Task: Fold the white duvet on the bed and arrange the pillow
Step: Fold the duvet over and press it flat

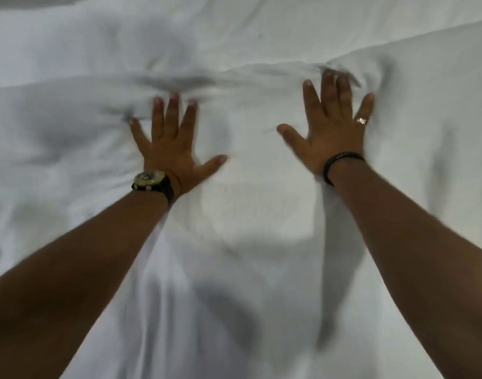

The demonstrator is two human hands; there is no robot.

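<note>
The white duvet (250, 214) fills nearly the whole view, soft and creased. My left hand (171, 143), with a watch on its wrist, lies flat on the duvet with fingers spread. My right hand (335, 124), with a ring and a dark wristband, presses flat on it too, fingers straight, a little farther away. A folded edge or ridge of the duvet (261, 69) runs across just beyond my fingertips. More white bedding (125, 28) lies past that ridge; I cannot tell whether any of it is the pillow.
Both forearms reach in from the bottom corners. Their shadows and the shadow of my head fall on the cloth between them. The frame is blurred.
</note>
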